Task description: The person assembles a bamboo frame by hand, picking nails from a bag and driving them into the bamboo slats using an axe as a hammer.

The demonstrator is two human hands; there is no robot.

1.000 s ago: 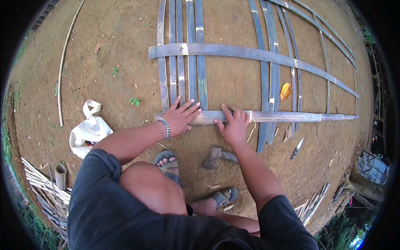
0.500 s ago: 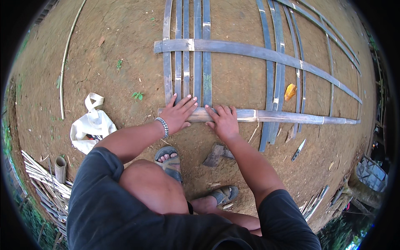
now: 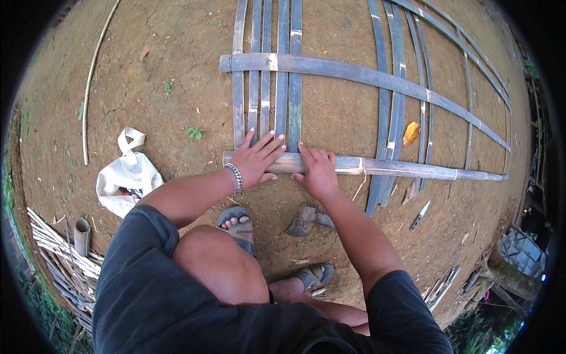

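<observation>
Bamboo pole (image 3: 367, 166) lies under splayed left hand (image 3: 254, 161)

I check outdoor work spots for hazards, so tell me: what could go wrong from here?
Splinters or cuts: the left hand and right hand rest bare on the near bamboo piece, whose edges may be sharp.

Toe injury: the axe lies close to an open-toed sandal, so a shifting foot might strike it.

Hand cut: the knife lies with its blade exposed.
</observation>
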